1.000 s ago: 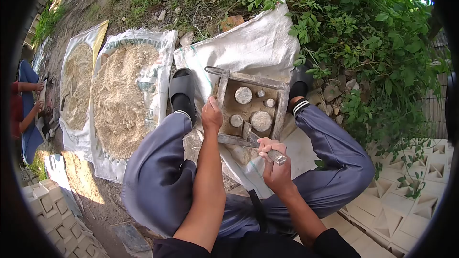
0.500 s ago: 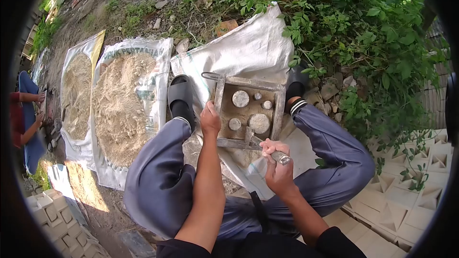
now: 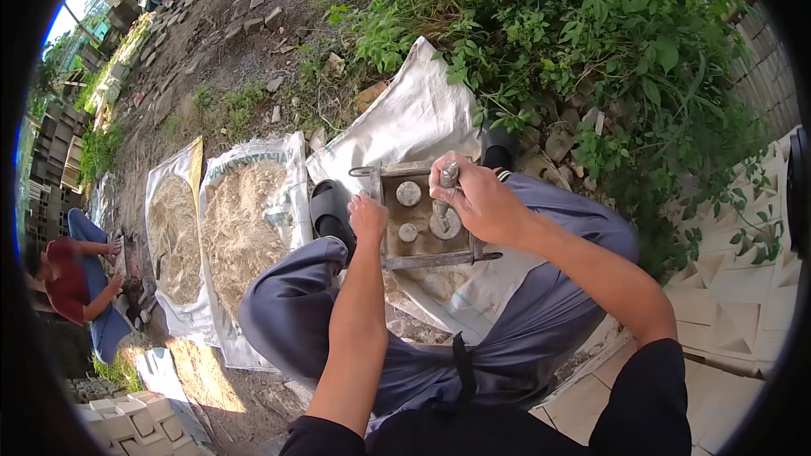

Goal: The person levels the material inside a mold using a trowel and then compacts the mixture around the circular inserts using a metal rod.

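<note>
A rectangular wooden mould frame (image 3: 429, 260) lies between my legs, packed with sandy material around several dusty round plugs (image 3: 409, 194). My left hand (image 3: 368, 219) is closed over its left side rail. My right hand (image 3: 475, 194) is raised above the frame's right half, closed around the round, dust-coated handle of a hammer-like tool (image 3: 449, 174). The tool stands nearly upright, its lower end near the large plug at the lower right (image 3: 445, 224). Behind my right hand, part of the frame's upper right is hidden.
Under the frame spreads a white sack (image 3: 414, 110). Left of it lie sacks heaped with sandy powder (image 3: 247, 211). Pale patterned blocks (image 3: 726, 304) stand at the right, and leafy plants (image 3: 549, 42) grow behind. A person in a red shirt (image 3: 63, 283) sits at the far left.
My right hand has moved up and away from the frame's near edge to above its right half, turning the tool more upright. My left hand stays on the left rail. The view has shifted.
</note>
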Motion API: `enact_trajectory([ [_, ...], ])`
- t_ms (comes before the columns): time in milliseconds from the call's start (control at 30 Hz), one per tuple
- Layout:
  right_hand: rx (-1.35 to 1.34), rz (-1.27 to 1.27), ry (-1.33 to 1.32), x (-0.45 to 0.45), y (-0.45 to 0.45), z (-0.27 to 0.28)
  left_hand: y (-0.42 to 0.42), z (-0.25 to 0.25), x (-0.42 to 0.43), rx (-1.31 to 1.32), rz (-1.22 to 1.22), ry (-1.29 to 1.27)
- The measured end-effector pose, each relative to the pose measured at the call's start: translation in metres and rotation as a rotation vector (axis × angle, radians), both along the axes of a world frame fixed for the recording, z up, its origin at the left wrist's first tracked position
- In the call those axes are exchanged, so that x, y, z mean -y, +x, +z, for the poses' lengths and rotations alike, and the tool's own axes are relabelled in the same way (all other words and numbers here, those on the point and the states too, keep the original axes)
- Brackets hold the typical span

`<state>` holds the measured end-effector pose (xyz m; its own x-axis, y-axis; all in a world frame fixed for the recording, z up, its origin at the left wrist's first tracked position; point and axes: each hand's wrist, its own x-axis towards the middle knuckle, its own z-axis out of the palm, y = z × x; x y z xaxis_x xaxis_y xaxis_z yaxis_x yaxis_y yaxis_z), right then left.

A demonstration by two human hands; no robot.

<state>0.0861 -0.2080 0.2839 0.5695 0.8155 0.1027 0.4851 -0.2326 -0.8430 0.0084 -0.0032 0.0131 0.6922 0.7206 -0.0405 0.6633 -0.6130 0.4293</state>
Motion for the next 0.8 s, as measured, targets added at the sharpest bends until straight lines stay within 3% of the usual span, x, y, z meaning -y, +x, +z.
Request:
enact_trajectory([
  [100,-0.125,0.094,-0.096,-0.002,0.01,-0.021,0.021,0.024,-0.004,0.037,-0.188,0.049],
  [167,-0.104,0.125,-0.14,-0.004,0.01,-0.033,0.027,0.039,-0.005,0.057,-0.374,-0.273],
  [233,-0.01,0.0,0.05,-0.009,0.011,-0.049,0.023,0.05,0.004,0.05,-0.372,-0.337],
  [300,-0.053,-0.109,0.057,-0.014,0.012,-0.054,0.007,0.061,0.021,-0.055,-0.344,-0.473],
  [367,-0.095,-0.223,0.049,-0.015,0.013,-0.054,-0.01,0.029,0.032,-0.146,-0.376,-0.432],
  [433,-0.165,-0.312,0.091,-0.017,0.017,-0.054,-0.028,0.012,0.056,-0.13,-0.383,-0.021],
  [667,-0.069,-0.369,0.146,-0.023,0.029,-0.071,-0.039,0.007,0.076,-0.188,-0.501,0.238],
  [800,-0.123,-0.357,0.055,-0.022,0.029,-0.057,-0.026,-0.007,0.072,-0.079,-0.761,0.36],
])
